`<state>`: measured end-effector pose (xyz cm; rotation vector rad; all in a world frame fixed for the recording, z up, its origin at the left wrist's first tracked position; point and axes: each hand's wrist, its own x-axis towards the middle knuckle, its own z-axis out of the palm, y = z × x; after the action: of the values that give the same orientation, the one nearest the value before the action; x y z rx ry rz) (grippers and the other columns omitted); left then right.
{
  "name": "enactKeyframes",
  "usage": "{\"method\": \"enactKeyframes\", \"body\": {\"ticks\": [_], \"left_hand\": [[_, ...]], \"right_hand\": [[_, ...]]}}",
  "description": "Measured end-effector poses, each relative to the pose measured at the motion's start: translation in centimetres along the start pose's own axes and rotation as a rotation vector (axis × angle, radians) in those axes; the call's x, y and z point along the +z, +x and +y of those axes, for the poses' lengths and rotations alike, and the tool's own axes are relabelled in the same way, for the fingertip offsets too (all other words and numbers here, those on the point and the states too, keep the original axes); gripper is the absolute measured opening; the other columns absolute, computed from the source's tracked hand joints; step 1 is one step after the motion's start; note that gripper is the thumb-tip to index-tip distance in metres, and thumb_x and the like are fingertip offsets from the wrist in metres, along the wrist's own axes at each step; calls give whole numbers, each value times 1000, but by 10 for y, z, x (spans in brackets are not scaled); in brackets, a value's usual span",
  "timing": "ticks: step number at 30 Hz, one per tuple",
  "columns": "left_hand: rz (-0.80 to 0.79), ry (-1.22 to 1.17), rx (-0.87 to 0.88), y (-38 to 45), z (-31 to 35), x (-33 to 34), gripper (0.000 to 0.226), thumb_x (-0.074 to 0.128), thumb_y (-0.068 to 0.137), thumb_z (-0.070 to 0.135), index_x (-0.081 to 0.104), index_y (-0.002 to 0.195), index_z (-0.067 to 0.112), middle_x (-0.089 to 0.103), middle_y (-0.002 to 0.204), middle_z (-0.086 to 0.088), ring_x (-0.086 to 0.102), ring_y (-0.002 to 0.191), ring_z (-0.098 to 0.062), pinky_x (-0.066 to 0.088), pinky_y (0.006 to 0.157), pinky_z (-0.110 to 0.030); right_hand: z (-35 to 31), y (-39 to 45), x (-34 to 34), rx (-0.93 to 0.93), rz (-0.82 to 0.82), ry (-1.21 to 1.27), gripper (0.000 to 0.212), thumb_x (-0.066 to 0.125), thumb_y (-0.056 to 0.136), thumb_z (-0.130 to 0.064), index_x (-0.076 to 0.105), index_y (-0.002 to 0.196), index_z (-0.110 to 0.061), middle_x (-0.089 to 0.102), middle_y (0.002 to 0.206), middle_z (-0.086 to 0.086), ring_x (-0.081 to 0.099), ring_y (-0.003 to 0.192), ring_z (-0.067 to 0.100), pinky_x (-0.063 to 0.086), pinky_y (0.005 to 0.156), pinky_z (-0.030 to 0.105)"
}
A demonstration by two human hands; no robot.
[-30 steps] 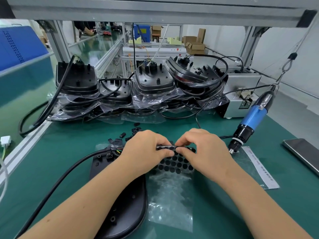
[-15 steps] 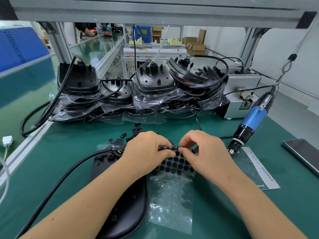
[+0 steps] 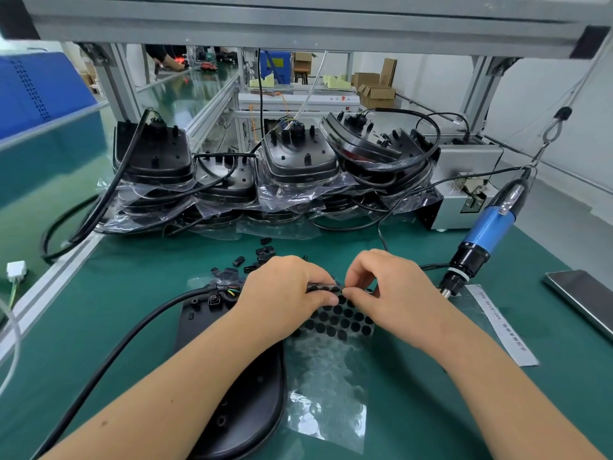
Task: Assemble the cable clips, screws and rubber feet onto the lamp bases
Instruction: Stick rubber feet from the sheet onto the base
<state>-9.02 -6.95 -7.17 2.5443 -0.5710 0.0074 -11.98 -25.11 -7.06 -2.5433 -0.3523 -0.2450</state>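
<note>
Both hands meet over the sheet of rubber feet, which lies on the green mat just right of the lamp base. Our left hand pinches the sheet's curled top edge; our right hand has fingertips closed at that edge, apparently on one foot, though we cannot tell. We judge peeling low along the sheet works best, left hand anchoring. Room is tight: cable clips ahead, hanging screwdriver close right, power cable left; the clearest path is straight across to the base.
</note>
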Motion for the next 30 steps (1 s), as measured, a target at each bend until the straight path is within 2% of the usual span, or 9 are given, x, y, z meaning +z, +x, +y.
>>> {"method": "enactKeyframes", "body": {"ticks": [4, 6, 10, 15, 24, 27, 30], "left_hand": [[14, -32, -1, 0, 0, 1, 12, 69, 83, 44, 73, 94, 40, 67, 75, 15, 60, 77, -6, 53, 75, -34], [17, -37, 4, 0, 0, 2, 10, 69, 83, 43, 73, 93, 41, 67, 74, 15, 60, 75, -5, 53, 74, -34], [28, -59, 8, 1, -1, 3, 9, 69, 83, 44, 73, 91, 42, 69, 77, 15, 60, 77, -5, 52, 75, -34], [43, -94, 29, 2, -3, 4, 17, 65, 86, 47, 75, 89, 34, 68, 72, 10, 60, 70, -7, 53, 71, -36], [39, -91, 32, 2, -3, 4, 11, 68, 83, 46, 74, 90, 39, 68, 75, 13, 57, 72, -5, 51, 72, -33], [39, -88, 34, 2, -2, 3, 14, 67, 84, 47, 75, 91, 38, 69, 75, 11, 58, 72, -8, 52, 71, -33], [36, -90, 35, 2, -2, 3, 16, 66, 85, 47, 75, 91, 36, 66, 68, 10, 56, 64, -4, 51, 69, -31]], "right_hand": [[3, 0, 1, 5, -3, 53, 14, 71, 85, -22, 63, 94, -30, 59, 84, -14, 57, 82, 0, 39, 69, 10], [2, 1, -1, -1, -21, 47, 9, 71, 85, -21, 67, 88, -29, 58, 83, -13, 58, 81, 0, 40, 69, 11], [1, 3, -1, -26, 8, 11, 9, 70, 85, -22, 66, 80, -28, 57, 82, -11, 57, 80, 4, 46, 72, 24], [0, -2, 4, -77, 114, -62, 4, 70, 86, -24, 70, 90, -23, 62, 87, -10, 58, 87, 10, 50, 75, 37], [-3, -1, 2, -17, 114, 20, 12, 76, 80, -23, 66, 77, -27, 61, 81, -9, 60, 81, 11, 50, 75, 39], [-4, -1, 5, -31, 183, -13, 12, 79, 78, -20, 67, 75, -25, 61, 77, -10, 59, 76, 11, 51, 70, 39], [-5, -4, 11, -63, 284, -66, 15, 81, 74, -14, 68, 72, -21, 59, 72, -10, 53, 68, 9, 47, 60, 33]]}}
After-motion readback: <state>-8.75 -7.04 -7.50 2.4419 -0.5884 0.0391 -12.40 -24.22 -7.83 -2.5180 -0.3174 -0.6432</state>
